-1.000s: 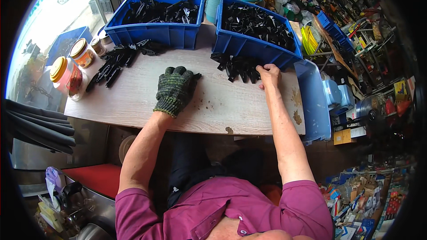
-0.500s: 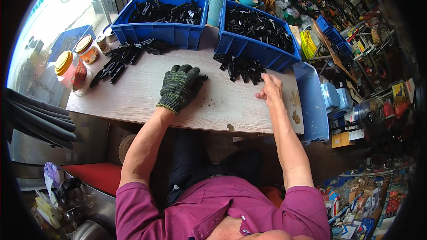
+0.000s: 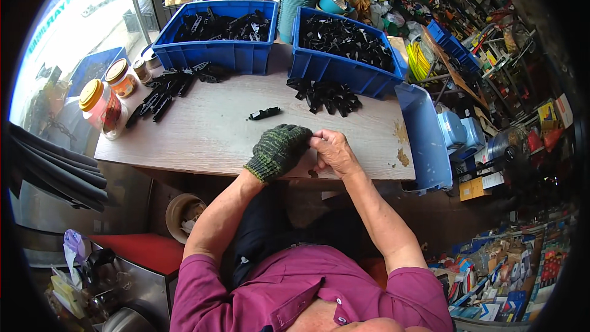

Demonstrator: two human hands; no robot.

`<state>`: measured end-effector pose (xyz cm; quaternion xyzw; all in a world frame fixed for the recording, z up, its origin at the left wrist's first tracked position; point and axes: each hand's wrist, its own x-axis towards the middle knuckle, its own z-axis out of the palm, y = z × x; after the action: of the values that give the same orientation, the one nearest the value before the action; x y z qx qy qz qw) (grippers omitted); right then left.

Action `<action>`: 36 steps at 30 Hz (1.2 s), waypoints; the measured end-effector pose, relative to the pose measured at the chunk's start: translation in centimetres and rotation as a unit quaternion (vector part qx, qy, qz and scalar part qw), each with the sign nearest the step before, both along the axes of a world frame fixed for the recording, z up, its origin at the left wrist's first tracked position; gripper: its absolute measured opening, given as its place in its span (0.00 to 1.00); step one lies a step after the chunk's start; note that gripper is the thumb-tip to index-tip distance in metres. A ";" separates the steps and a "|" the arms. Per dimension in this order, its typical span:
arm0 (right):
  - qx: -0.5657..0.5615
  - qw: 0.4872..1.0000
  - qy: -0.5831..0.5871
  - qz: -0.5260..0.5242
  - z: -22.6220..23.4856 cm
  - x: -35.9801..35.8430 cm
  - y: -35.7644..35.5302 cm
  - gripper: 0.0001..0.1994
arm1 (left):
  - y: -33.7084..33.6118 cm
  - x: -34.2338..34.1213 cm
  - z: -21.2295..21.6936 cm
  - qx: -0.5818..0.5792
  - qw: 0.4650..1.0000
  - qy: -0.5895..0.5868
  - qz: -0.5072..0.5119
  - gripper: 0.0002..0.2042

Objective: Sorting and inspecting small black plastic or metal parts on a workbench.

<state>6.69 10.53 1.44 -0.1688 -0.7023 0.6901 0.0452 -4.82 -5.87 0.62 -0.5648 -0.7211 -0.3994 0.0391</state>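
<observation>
Daylight enters from about ten o'clock, where a window (image 3: 74, 31) is overexposed to a pale blue-white glare. The wooden tabletop (image 3: 215, 135) is evenly and brightly lit, with only soft, short shadows under the parts lying on it. Toward six and seven o'clock, below the table edge, the scene falls into dim shade. Fisheye distortion bends straight edges increasingly toward the rim, which ends in a black circular vignette. Centre detail is sharp; shelves (image 3: 491, 55) at two o'clock appear compressed and soft.
</observation>
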 end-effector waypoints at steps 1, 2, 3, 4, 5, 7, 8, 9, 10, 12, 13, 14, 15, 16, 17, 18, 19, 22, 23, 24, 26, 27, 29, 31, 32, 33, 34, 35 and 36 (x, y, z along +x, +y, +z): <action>-0.004 1.000 -0.001 0.006 0.1 -0.1 -0.3 0.13 | -0.2 0.0 -0.1 -0.004 1.000 -0.001 0.006 0.11; 0.020 1.000 -0.008 -0.014 0.2 -0.1 -0.5 0.14 | -0.1 0.0 -0.3 0.002 1.000 0.000 0.022 0.11; 0.043 0.998 -0.016 -0.033 0.5 0.1 -0.9 0.15 | 0.0 0.2 -0.3 0.007 0.999 -0.001 0.038 0.10; 0.038 0.999 -0.020 -0.026 0.7 0.2 -1.3 0.15 | 0.0 0.3 -0.2 0.002 0.999 -0.005 0.046 0.10; 0.024 0.999 0.004 -0.047 0.8 0.3 -1.8 0.15 | 0.1 0.3 -0.2 0.016 0.999 -0.005 0.032 0.10; 0.032 0.997 0.025 -0.071 0.6 0.4 -2.0 0.17 | -0.2 0.9 0.8 -0.032 0.998 -0.040 0.026 0.12; 0.028 0.997 0.024 -0.067 0.6 0.4 -2.1 0.17 | -0.6 0.8 1.1 -0.036 0.998 -0.042 0.031 0.12; -0.014 0.995 0.034 -0.094 0.8 0.5 -2.2 0.17 | -0.9 0.7 1.4 0.035 0.994 0.022 0.106 0.14; -0.057 0.990 0.044 -0.121 0.9 0.5 -2.3 0.17 | -1.1 0.5 1.8 0.104 0.974 0.087 0.179 0.16; -0.061 0.990 0.037 -0.124 0.6 0.3 -2.6 0.17 | -2.0 -2.2 1.6 0.026 0.944 0.136 0.300 0.20; -0.077 0.985 0.034 -0.149 0.8 0.1 -2.8 0.16 | -2.0 -3.8 1.6 -0.022 0.940 0.129 0.315 0.17; -0.092 0.980 0.031 -0.175 1.0 -0.1 -3.0 0.16 | -2.1 -4.6 1.5 -0.069 0.934 0.122 0.330 0.15; -0.101 0.975 0.024 -0.197 1.1 -0.1 -3.0 0.16 | -2.1 -4.8 1.3 -0.069 0.933 0.123 0.330 0.15; -0.102 0.975 0.026 -0.197 1.1 -0.2 -3.0 0.16 | -2.1 -4.9 1.1 -0.108 0.946 0.110 0.285 0.13; -0.113 0.970 0.036 -0.213 1.0 -0.3 -3.0 0.16 | -2.0 -4.9 0.8 -0.146 0.955 0.096 0.239 0.11; -0.125 0.964 0.045 -0.231 1.0 -0.2 -3.1 0.16 | -2.0 -4.3 0.6 -0.073 0.969 0.123 0.201 0.09; -0.126 0.963 0.044 -0.233 0.9 -0.3 -3.3 0.16 | -2.0 -3.4 0.2 -0.057 0.979 0.082 0.178 0.09; -0.151 0.947 0.044 -0.280 0.4 -0.4 -3.0 0.16 | -1.8 -0.1 0.8 0.070 0.993 -0.079 0.058 0.12; -0.137 0.948 0.074 -0.279 -0.7 -0.3 -2.1 0.16 | -1.3 0.6 0.4 0.074 0.991 -0.105 0.039 0.12; -0.123 0.948 0.102 -0.274 -0.5 -0.5 -2.2 0.16 | -1.1 1.1 0.5 0.078 0.988 -0.131 0.025 0.11; -0.110 0.943 0.086 -0.303 -0.3 -0.4 -2.7 0.16 | -0.6 2.0 1.1 0.061 0.987 -0.151 0.006 0.11; -0.097 0.935 0.073 -0.332 0.1 -0.4 -3.1 0.16 | -0.4 2.2 1.4 0.045 0.984 -0.170 -0.014 0.11; -0.096 0.942 0.059 -0.316 -0.1 -0.3 -3.1 0.16 | 0.1 2.2 1.0 0.026 0.981 -0.193 0.015 0.11; -0.095 0.946 0.046 -0.305 -0.6 -0.1 -2.7 0.16 | 0.6 2.4 0.5 0.015 0.975 -0.213 0.054 0.11; -0.032 0.949 0.079 -0.304 -1.7 -0.1 -2.2 0.15 | 0.9 2.6 0.3 0.014 0.975 -0.214 0.053 0.11; 0.030 0.947 0.111 -0.300 -2.1 -0.3 -2.3 0.14 | 1.1 2.9 0.1 0.036 0.972 -0.222 0.071 0.11; 0.091 0.941 0.142 -0.293 -2.4 -0.5 -2.4 0.13 | 1.4 3.2 0.0 0.057 0.968 -0.229 0.090 0.11; 0.154 0.921 0.171 -0.314 -2.5 -0.7 -2.3 0.13 | 1.8 3.7 0.0 0.072 0.960 -0.250 0.099 0.13; 0.152 0.923 0.170 -0.310 -1.8 -0.7 -2.4 0.13 | 2.6 4.3 0.4 0.088 0.952 -0.271 0.110 0.14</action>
<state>6.03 8.15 -0.39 -0.2491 -0.6935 0.5446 0.4005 -0.53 -3.32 0.98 -0.3467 -0.7244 -0.5923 -0.0643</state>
